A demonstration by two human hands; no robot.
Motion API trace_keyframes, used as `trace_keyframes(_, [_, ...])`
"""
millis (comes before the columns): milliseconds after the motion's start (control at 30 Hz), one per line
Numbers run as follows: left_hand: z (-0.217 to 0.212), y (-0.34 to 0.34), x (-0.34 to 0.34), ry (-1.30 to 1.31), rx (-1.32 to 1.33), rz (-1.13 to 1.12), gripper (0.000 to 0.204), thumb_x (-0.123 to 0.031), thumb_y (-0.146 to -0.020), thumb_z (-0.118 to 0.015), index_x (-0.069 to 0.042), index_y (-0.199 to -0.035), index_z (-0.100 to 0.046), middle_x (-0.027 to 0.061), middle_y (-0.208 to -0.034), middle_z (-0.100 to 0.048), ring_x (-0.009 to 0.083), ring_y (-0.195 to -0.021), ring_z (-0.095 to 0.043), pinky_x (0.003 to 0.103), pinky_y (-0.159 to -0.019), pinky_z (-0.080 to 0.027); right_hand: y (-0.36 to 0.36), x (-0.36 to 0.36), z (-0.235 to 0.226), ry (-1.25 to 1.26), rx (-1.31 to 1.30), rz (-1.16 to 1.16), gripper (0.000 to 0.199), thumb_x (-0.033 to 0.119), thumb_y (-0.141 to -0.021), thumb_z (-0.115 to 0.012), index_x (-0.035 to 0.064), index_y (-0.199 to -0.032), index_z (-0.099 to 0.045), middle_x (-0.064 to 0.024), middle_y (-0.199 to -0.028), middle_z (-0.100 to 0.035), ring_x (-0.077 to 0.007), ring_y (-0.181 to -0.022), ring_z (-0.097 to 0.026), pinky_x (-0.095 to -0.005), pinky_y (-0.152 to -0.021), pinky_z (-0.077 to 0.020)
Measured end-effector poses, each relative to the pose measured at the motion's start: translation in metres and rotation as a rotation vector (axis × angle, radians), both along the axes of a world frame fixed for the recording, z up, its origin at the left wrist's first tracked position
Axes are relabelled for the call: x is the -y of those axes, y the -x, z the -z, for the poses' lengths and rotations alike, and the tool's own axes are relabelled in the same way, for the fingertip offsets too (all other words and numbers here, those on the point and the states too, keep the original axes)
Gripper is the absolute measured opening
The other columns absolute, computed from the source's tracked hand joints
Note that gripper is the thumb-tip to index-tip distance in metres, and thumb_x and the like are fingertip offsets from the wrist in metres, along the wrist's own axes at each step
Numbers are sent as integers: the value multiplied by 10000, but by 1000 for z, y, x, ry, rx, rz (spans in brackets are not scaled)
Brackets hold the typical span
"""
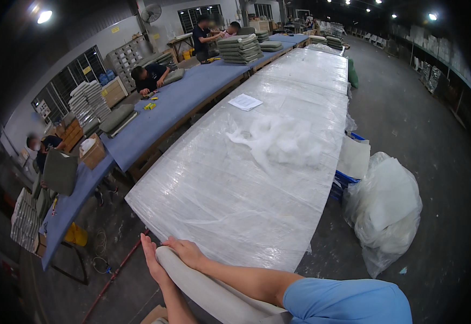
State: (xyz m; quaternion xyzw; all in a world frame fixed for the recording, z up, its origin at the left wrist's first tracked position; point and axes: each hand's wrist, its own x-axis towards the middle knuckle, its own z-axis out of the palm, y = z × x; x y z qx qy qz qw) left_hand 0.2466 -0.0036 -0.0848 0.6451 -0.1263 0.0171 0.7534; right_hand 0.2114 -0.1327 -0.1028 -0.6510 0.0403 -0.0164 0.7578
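A long, off-white cushion pad point(203, 286) stands tilted up against my body, its rounded end toward the near edge of the plastic-covered table point(235, 197). My left hand point(153, 260) lies along the left side of that end, fingers straight and palm toward the pad. Over the top edge, my right hand point(186, 252) curls its fingers and grips the pad. Its lower part is hidden by my right arm and the frame edge. Farther up the table lies loose white fibre stuffing point(270, 140), with white paper sheets point(244, 102) beyond it.
A blue-topped workbench point(165, 110) runs along the left, with people working behind it and stacks of grey-green cushions point(241, 49). Right of my table stand a blue crate point(345, 178) and a large clear bag of white material point(387, 210). A red pipe point(114, 272) crosses the floor.
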Motion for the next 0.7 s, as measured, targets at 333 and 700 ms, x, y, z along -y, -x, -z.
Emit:
trace_keyframes(333, [95,38,-1,689,-287,238,747,-612,-1161,-247,-165,-1752,-155,156,-1815,-102,331,-1644,-214,448,-1331,-170,1,2,-46,-45,197,-201,889,738,-1097,-311,109,-1723,-268,-238,-1713,-365,-374,-1567,-381,-422,-1273,-292])
trace_keyframes(700, [87,25,-39,646,-254,128,697,-584,-1151,-360,-247,-1745,-220,176,-1736,-316,328,-1565,-357,489,-1295,-288,0,-41,54,174,349,-25,589,429,-1167,-416,-17,-1530,-541,-249,-1584,-531,-371,-1461,-506,-448,-1239,-343])
